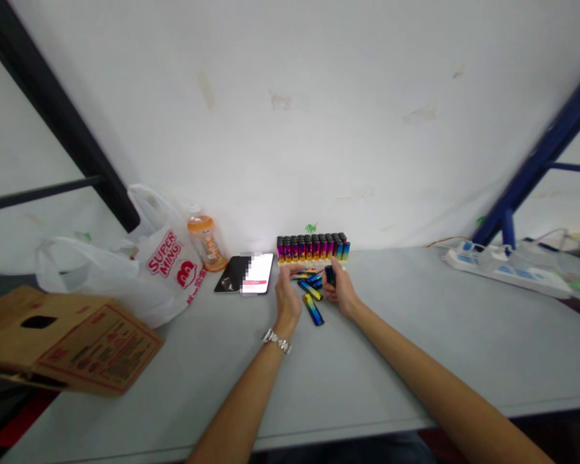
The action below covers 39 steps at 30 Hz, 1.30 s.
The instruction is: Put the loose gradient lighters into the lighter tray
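Dark lighter (329, 275) in right hand (342, 290) fingers

The lighters (313, 247) looked glossy with a metallic rainbow sheen. The table (391, 335) was matt and smooth. The bag (159, 270) was thin crinkled plastic, the box (62, 341) matt cardboard, the watch (276, 341) shiny metal.

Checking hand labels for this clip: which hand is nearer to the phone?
Left. The left hand is just right of the phone, apart from it. The right hand is farther right, beyond the loose lighters, holding a dark lighter.
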Motion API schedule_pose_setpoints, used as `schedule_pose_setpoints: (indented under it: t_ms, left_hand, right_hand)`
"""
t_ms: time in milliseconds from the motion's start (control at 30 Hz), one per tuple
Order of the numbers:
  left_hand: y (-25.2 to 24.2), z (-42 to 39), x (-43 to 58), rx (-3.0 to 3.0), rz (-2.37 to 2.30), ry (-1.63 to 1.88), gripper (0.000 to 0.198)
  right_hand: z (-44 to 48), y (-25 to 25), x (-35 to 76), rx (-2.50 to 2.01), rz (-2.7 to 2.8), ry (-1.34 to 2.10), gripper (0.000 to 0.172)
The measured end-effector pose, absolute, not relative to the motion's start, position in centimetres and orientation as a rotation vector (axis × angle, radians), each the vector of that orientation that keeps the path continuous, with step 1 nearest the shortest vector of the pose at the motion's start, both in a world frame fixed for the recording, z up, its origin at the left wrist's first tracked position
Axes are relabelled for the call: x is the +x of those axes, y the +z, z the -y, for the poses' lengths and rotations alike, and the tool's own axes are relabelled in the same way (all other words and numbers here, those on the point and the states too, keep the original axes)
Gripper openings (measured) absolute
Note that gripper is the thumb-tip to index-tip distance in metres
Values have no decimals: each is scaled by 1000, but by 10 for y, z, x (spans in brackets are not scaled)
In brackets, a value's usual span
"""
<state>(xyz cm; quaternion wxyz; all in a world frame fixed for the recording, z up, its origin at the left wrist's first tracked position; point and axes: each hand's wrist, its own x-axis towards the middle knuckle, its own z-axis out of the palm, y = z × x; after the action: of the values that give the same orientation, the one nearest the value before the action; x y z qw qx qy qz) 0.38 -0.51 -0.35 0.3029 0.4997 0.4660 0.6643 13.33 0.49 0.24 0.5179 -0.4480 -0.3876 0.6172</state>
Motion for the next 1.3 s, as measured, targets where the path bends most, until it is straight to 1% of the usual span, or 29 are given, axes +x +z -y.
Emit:
schedule_pose_setpoints:
  t_ms: [133, 367, 667, 800, 1000, 1100, 1300]
  left_hand:
    - [-2, 8, 6, 1360, -1275, 1674, 64]
    - [1, 11, 6, 1415, -1302, 1637, 65]
    - [0, 11, 5, 1402, -1301, 1628, 65]
    - [0, 11, 6, 1398, -1290, 1630, 65]
    - [-1, 11, 5, 1429, -1289, 1616, 61]
    - [-2, 10, 5, 1456, -1291, 1599, 61]
    - [-4, 9, 5, 1432, -1310, 1584, 62]
  right_hand:
    - [-11, 0, 129, -1200, 867, 1364, 53]
    - [-2, -4, 129, -1173, 1014, 1197, 47]
    - [-1, -7, 131, -1160, 1024, 1197, 44]
    - [-1, -6, 131, -1147, 1000, 1227, 47]
    - [-1, -7, 134, -1063, 888, 1430, 59]
    - [0, -7, 134, -1073, 892, 1417, 55]
    - [3, -4, 130, -1171, 1012, 1190, 47]
